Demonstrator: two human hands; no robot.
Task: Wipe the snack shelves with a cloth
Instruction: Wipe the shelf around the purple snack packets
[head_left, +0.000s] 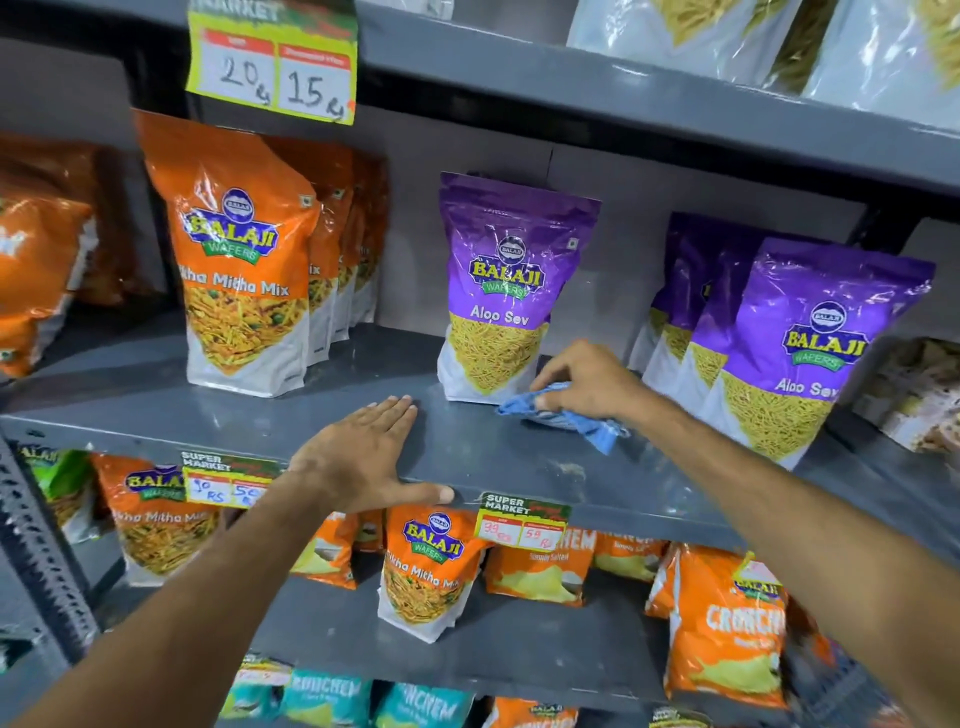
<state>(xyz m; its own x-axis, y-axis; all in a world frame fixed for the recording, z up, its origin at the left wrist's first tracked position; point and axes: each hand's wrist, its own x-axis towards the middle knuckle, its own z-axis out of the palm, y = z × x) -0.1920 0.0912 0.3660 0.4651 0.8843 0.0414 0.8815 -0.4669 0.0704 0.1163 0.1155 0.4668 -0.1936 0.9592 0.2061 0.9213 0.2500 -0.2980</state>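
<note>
Wiping close to the lone purple Aloo Sev pouch (506, 296) is where I see the main risk: my right hand (584, 382) has the blue cloth (566, 418) bunched right at that pouch's lower right corner, touching or nearly so, and a sideways stroke toward it could tip the upright bag backward or shove it out of line. Pouch looks light and top-heavy, standing on a narrow base, so little force would do it. Second risk: a stroke away from that pouch runs toward the group of purple pouches (800, 353) on its far right, which sit near the shelf's front lip and could be nudged off onto the lower rows. Third: cloth tail hangs loose on the side away from the pouch and could snag the price tag (522, 522) below the shelf edge. Hands now: right hand curled closed around the cloth, fingers and thumb pinching the wad, pressing it on the grey shelf (260, 415) surface. Left hand (363, 457) flat and fully spread, holding nothing, palm down on the shelf's front edge to the lower left of the purple pouch, thumb hooked over the lip. Orange Mitha Mix pouches (239, 260) stand well left of the purple one, clear of both hands. Dusty smear shows on the shelf below the cloth, so that patch looks unwiped yet.
</note>
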